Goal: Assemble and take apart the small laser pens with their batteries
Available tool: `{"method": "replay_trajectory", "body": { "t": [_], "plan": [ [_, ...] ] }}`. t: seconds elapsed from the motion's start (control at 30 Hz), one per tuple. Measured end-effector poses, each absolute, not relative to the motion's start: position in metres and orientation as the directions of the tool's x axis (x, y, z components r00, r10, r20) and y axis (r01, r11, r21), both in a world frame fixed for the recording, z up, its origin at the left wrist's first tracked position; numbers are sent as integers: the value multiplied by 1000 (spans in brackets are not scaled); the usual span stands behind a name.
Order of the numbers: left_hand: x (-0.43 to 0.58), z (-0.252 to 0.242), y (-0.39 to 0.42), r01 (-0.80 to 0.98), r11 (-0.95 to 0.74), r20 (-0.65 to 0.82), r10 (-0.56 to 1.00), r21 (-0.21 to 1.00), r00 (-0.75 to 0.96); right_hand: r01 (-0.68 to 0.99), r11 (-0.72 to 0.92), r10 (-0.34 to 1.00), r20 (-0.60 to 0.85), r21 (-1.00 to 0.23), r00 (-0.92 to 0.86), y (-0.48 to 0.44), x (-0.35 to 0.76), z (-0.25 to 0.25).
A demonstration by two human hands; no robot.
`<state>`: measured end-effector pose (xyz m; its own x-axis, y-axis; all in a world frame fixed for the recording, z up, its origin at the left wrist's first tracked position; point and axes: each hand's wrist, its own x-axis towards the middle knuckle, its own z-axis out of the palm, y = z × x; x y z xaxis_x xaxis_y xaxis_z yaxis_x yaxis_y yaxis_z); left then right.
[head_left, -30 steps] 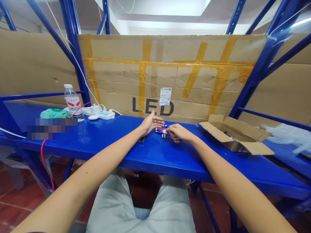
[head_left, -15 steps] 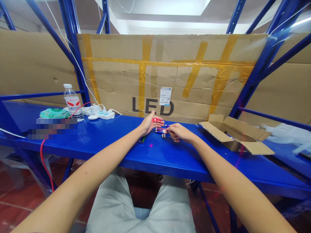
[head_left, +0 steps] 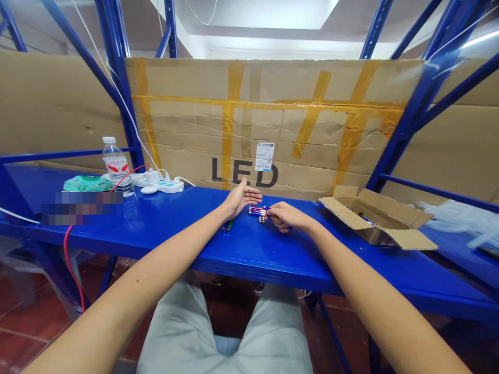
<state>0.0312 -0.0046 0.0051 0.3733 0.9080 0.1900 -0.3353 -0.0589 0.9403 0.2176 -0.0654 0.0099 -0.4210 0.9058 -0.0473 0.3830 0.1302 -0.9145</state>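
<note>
My left hand is held above the table with its palm turned to the right, fingers stretched out and nothing in them. Facing it, my right hand is closed around a small blue laser pointer, mostly hidden by the fingers. Just left of those fingers, several small metallic red and blue tubes lie side by side on the table. Small silver pieces show below them, too small to tell apart. By my left wrist lie a green tube and a darker one, partly covered by the wrist.
The blue table carries an opened cardboard box at right. A water bottle, a green packet and a white power strip stand at left. A taped cardboard sheet forms the back, between blue posts.
The red glow on my left palm and fingers and the pink spot on the table have gone out. Both hands stay in nearly the same place.
</note>
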Motion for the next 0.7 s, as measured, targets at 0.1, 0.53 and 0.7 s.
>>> {"method": "replay_trajectory", "body": {
  "t": [0.1,0.53,0.7],
  "plan": [
    [31,5,-5,-325,-74,200,904,943,377,391,139,912,-36,-910,-408,-65,218,9],
    [31,5,-4,-324,-69,197,902,944,383,424,170,899,-36,-890,-437,-63,218,8],
    [32,6,-5,-345,-52,190,905,937,380,440,157,883,-74,-884,-464,-62,219,6]
  ]
}}
